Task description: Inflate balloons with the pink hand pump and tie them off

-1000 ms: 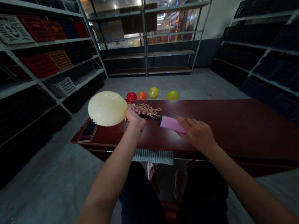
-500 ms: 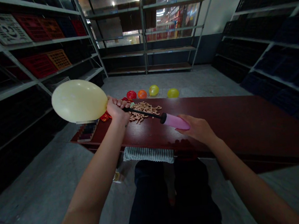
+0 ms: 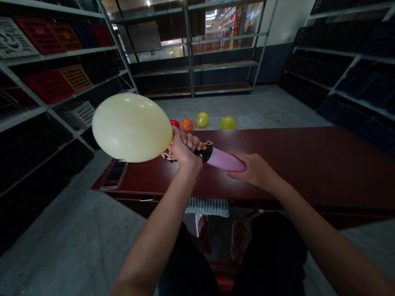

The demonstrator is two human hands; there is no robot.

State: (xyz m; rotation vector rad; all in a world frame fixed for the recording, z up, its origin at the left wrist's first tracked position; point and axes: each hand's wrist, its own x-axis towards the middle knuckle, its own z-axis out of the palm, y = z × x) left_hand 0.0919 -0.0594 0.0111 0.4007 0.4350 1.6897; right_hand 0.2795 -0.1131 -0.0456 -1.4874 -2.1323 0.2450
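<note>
Pale yellow, a large oval balloon (image 3: 131, 128) is held up in the head view toward the left end of a dark red, smooth-topped table (image 3: 323, 167). The left hand (image 3: 186, 152) is closed around the balloon's neck and the black end of a pink, tapering plastic hand pump (image 3: 223, 158). The right hand (image 3: 253, 168) curls around its pink barrel. Tan, twisted strips (image 3: 168, 156) lie partly hidden behind the left hand.

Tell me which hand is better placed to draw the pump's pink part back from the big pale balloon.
The right, I'd judge: the right hand grips the pink part of the pump, while the left hand is occupied, wrapped around the pump's other end beside the pale balloon.
</note>
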